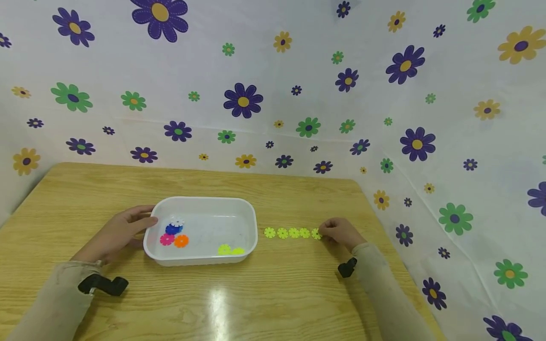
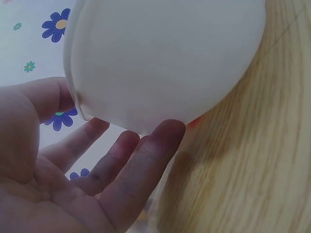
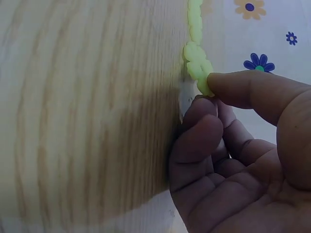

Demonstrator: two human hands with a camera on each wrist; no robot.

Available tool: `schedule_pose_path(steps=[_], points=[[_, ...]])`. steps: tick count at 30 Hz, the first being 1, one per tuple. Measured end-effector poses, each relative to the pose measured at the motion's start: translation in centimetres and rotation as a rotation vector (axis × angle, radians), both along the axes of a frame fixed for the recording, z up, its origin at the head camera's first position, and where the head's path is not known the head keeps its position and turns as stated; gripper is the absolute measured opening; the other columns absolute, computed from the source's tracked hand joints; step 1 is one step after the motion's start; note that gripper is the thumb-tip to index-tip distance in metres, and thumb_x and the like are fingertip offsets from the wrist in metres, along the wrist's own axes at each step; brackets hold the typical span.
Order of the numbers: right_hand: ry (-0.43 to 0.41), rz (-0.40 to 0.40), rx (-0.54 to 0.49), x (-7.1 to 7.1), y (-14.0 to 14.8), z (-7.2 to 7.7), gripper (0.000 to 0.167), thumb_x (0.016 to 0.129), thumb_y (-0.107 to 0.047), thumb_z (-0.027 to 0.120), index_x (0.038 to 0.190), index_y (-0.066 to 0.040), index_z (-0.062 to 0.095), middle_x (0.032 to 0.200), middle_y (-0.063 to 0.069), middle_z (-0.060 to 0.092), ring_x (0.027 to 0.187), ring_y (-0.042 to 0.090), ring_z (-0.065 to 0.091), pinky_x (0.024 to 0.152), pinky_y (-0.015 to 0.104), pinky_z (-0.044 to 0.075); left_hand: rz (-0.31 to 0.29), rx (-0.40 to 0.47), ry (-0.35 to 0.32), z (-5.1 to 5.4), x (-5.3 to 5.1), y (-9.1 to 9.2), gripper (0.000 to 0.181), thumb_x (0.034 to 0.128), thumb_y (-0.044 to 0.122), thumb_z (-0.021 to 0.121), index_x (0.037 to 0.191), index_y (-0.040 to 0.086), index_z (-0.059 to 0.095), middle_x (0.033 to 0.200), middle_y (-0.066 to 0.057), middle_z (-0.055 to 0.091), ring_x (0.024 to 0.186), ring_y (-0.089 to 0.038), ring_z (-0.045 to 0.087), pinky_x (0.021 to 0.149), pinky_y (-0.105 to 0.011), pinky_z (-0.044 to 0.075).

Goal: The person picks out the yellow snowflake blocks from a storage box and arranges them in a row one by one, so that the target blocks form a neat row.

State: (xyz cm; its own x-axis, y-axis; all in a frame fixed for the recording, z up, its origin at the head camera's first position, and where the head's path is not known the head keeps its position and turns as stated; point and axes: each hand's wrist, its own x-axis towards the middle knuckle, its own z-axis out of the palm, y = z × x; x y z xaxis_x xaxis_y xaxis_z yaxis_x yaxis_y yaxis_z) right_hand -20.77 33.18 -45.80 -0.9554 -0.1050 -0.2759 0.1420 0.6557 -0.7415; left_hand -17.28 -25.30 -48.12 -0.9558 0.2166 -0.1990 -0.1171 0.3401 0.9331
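While the left hand (image 1: 122,231) grips the tray (image 1: 209,226), the right hand (image 1: 342,233) pinches the end disc (image 1: 315,234) nearest the table's (image 1: 170,303) right edge, in a yellow row (image 1: 282,233) roughly parallel to the far edge.

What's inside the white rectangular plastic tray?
White rectangular plastic tray: left end, a white flower-shaped disc partly covering blue plastic (piece count unclear), plus pink disc, orange disc; near right, yellow discs. Not visible: anything under overlapping pieces or hidden by the near side.
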Motion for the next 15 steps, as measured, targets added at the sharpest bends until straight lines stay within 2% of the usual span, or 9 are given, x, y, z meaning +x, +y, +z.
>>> schedule_pose_path(steps=[4,8,10,15], points=[[0.030,-0.008,0.056,-0.1,-0.4,0.1,0.015,0.100,-0.015,0.066,0.100,0.000,0.070,0.091,0.009,0.069,0.077,0.019,0.062,0.067,0.031,0.054,-0.001,0.000,0.005,0.1,0.0,0.0,0.072,0.1072,0.043,0.055,0.161,0.002,0.031,0.153,-0.033,0.041,0.134,-0.053,0.050,0.084,-0.043,0.063],[0.086,0.012,0.081,-0.1,-1.5,0.8,0.020,0.101,-0.019,0.067,0.111,-0.002,0.069,0.099,0.010,0.070,0.081,0.021,0.066,0.070,0.033,0.058,-0.001,-0.007,0.009,0.2,0.1,0.1,0.072,0.1071,0.043,0.055,0.160,0.001,0.031,0.154,-0.034,0.041,0.134,-0.053,0.050,0.085,-0.043,0.063],[0.128,0.055,0.078,-0.1,-2.7,1.5,0.026,0.101,-0.022,0.069,0.117,-0.002,0.068,0.105,0.010,0.070,0.087,0.022,0.068,0.076,0.036,0.061,0.000,-0.009,0.007,0.2,0.1,0.2,0.071,0.1072,0.043,0.055,0.160,0.001,0.031,0.154,-0.034,0.040,0.135,-0.054,0.049,0.085,-0.043,0.063],[0.238,0.227,0.063,0.1,-7.5,3.5,0.037,0.100,-0.026,0.071,0.129,-0.004,0.066,0.118,0.008,0.070,0.105,0.022,0.067,0.090,0.044,0.059,0.001,-0.013,0.009,0.3,0.2,0.2,0.071,0.1075,0.043,0.054,0.160,0.001,0.031,0.154,-0.034,0.040,0.135,-0.054,0.048,0.085,-0.043,0.063]])
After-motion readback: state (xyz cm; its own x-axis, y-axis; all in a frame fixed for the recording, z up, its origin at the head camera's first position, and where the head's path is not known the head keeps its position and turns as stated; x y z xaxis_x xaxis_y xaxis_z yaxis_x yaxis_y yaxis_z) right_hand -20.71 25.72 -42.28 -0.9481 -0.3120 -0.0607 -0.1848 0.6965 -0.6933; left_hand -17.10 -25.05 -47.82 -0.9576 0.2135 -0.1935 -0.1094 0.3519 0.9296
